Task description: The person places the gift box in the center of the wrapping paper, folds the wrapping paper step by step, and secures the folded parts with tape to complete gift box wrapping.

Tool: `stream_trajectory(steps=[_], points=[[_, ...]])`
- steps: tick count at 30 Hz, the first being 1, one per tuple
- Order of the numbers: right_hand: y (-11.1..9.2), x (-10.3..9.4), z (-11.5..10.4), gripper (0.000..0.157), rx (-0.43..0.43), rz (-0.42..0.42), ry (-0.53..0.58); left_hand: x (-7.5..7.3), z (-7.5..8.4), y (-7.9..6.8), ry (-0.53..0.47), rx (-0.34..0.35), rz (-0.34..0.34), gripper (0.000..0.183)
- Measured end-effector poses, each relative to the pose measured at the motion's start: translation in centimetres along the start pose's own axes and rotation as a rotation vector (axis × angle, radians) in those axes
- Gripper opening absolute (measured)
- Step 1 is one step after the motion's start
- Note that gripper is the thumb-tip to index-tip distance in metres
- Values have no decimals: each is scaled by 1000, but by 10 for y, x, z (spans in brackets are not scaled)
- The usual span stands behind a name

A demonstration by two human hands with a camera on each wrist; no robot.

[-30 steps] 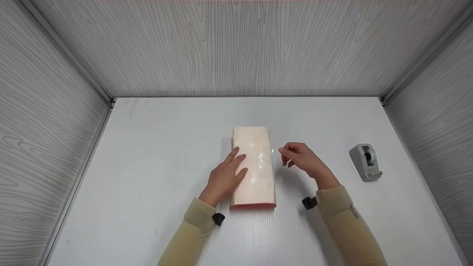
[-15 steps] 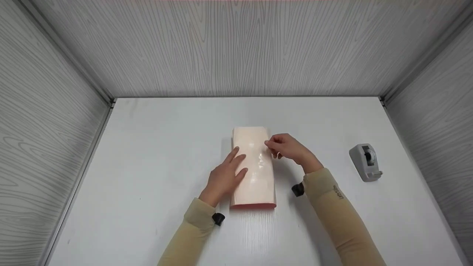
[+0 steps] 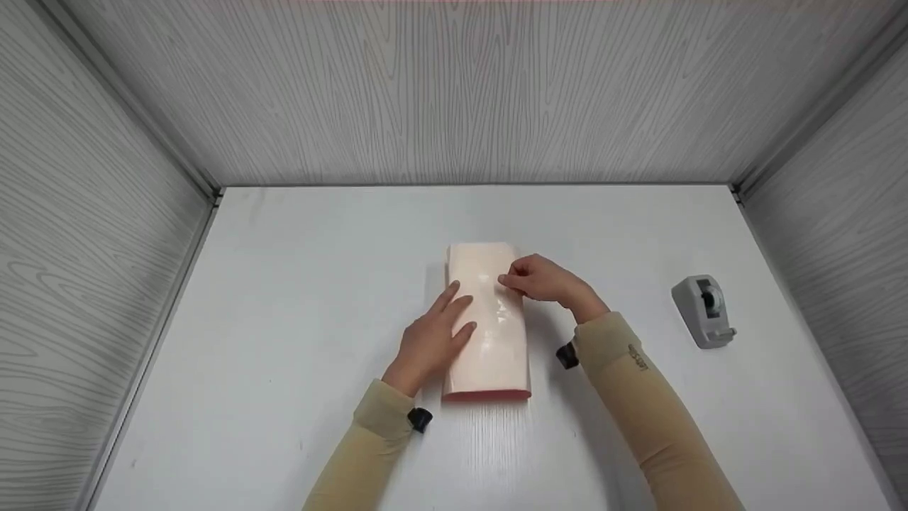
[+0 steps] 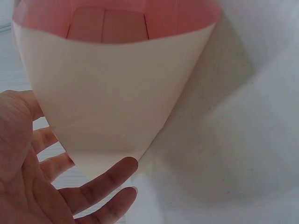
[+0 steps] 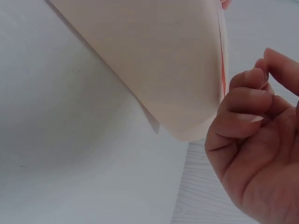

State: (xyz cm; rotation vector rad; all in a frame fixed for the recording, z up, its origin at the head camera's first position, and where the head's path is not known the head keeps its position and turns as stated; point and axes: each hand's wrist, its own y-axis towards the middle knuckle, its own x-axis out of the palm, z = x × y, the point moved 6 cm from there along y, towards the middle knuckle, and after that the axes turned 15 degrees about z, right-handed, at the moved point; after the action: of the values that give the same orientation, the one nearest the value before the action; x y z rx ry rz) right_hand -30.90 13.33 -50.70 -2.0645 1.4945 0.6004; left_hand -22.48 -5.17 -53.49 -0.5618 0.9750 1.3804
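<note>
A pale pink paper wrap (image 3: 488, 355), glossy outside and deeper pink within, lies lengthwise in front of me as a flattened sleeve. Through its near end, the left wrist view shows a pinkish box (image 4: 110, 25) inside. My left hand (image 3: 428, 348) rests on the wrap's left side, fingers spread. Over the right edge, my right hand (image 3: 543, 280) has thumb and forefinger pinched together at the upper part of the wrap, holding a small piece of clear tape that is mostly hidden by the fingertips. The other right fingers curl in, as the right wrist view shows.
A grey tape dispenser (image 3: 704, 312) with a roll in it stands on the white table (image 3: 298, 284) at the right. Wood-grain panels (image 3: 468, 92) rise along the back and both sides.
My right hand has moved left from beside the wrap to over its right edge, fingertips now on the paper. My left hand has stayed in place.
</note>
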Motion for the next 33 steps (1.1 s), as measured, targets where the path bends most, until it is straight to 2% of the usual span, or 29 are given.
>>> stream_trajectory(steps=[8, 20, 25, 33], points=[[2, 3, -2, 33, 6, 15, -145, 0, -1, 1, 0, -3, 2, 51], [1, 3, -9, 27, 91, 128, -312, -3, 1, 0, -6, 21, 27, 50], [0, 1, -5, 35, 152, 152, -339, -3, 0, 0, 5, 10, 22, 50], [-3, 0, 1, 49, 203, 115, -396, -3, 1, 0, 4, 16, 23, 51]])
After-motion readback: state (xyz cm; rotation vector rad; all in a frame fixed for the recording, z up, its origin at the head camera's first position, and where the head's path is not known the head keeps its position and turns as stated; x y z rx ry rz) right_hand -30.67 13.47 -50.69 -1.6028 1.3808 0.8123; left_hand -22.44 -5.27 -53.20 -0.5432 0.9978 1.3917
